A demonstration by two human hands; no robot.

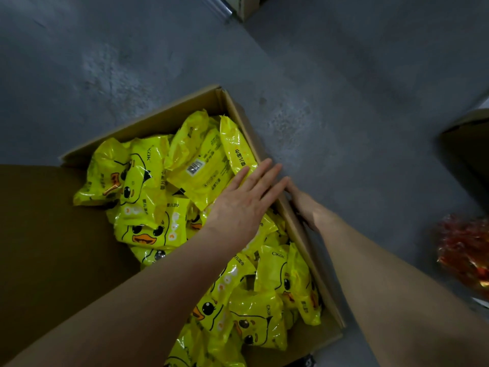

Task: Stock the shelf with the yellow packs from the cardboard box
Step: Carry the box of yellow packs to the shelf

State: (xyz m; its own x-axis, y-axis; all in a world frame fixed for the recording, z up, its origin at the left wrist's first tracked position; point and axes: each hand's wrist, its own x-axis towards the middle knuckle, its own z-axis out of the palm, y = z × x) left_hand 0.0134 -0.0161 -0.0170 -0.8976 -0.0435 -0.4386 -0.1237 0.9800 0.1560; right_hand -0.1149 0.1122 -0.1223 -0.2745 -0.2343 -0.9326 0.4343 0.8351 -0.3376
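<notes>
An open cardboard box sits on the grey floor, filled with several glossy yellow packs printed with a duck face. My left hand hovers flat over the packs near the box's right wall, fingers straight and apart, holding nothing. Under its fingertips lie a pack showing a barcode and a narrow pack leaning on the wall. My right hand lies against the outside of that right wall at its rim, its fingers partly hidden behind my left hand. No shelf is in view.
A wide brown box flap spreads out to the left. A red-orange plastic bag lies on the floor at the right edge, with another cardboard box behind it. A carton corner and a metal rail show at the top.
</notes>
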